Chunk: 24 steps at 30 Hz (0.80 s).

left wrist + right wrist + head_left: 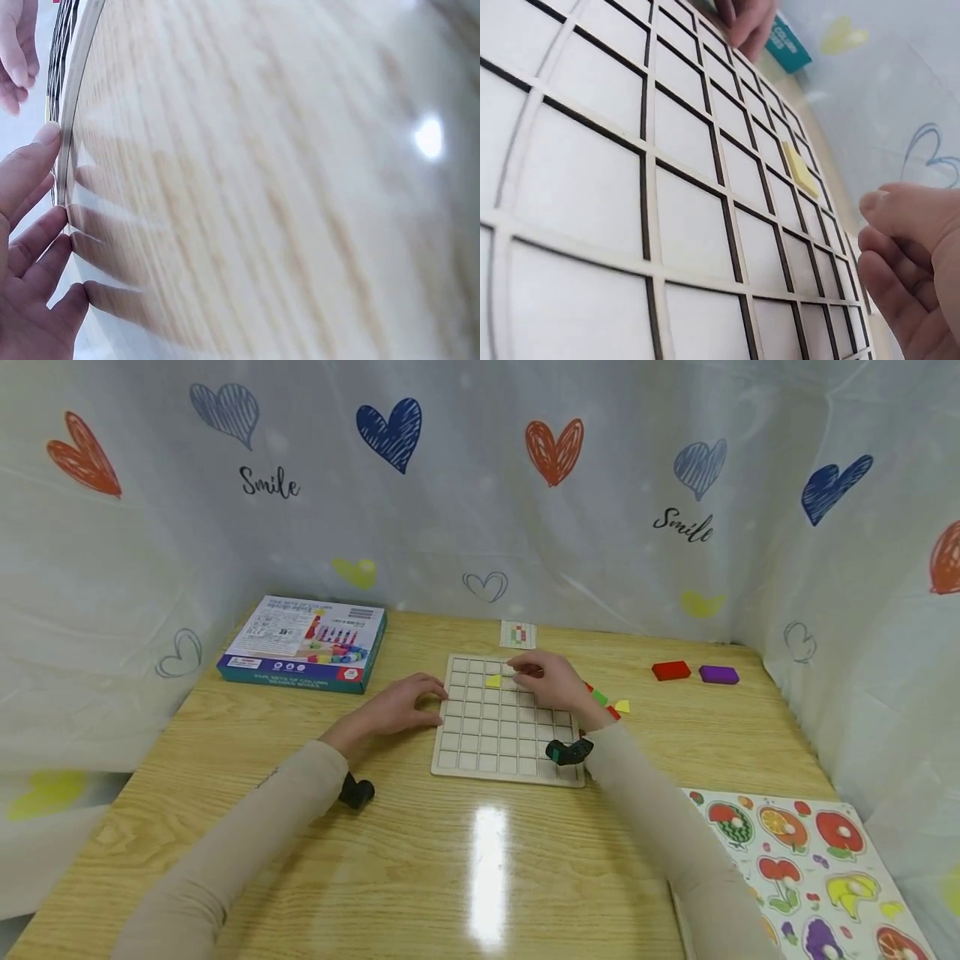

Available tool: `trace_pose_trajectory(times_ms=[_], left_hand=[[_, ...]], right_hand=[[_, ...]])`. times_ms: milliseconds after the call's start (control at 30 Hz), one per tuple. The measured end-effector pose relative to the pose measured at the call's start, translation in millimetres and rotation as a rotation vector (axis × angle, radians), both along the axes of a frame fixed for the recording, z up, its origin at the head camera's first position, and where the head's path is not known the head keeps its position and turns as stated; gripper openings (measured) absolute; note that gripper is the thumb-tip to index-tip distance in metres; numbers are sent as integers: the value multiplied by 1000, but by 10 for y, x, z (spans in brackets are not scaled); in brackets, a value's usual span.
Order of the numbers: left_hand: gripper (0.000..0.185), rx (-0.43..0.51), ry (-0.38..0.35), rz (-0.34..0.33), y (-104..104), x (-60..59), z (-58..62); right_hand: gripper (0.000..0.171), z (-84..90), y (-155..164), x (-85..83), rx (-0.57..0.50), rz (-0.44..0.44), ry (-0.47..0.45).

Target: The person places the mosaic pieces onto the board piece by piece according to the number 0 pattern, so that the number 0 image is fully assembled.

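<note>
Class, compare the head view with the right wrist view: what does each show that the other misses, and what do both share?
Only the head view shows the red block, purple block, fruit puzzle, card, table and both sleeves. Only the right wrist view shows the board's dark grooves between squares up close. Both show the grid board, the yellow piece lying in it, the box, the left hand at the board's edge and the right hand near the yellow piece.
</note>
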State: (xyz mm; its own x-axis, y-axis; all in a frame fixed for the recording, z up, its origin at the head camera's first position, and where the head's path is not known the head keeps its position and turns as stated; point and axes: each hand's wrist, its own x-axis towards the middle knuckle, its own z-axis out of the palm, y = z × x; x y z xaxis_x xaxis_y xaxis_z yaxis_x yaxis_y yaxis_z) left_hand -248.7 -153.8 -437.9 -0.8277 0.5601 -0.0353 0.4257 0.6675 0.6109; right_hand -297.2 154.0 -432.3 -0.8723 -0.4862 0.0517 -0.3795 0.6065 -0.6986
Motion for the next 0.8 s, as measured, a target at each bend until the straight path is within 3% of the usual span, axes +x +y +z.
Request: trace_pose_trajectory(times_ms=[300,533,800], left_hand=[[41,-7,11,-10,-15,-6,-12],[41,4,-4,1,-9,5,4],[41,-5,-2,-5,-6,-10,-26]], right_hand=[[38,179,543,432,-27,-206,-43],[41,194,1115,703,-12,-342,-51],[40,88,1383,905,110,-312,-105]])
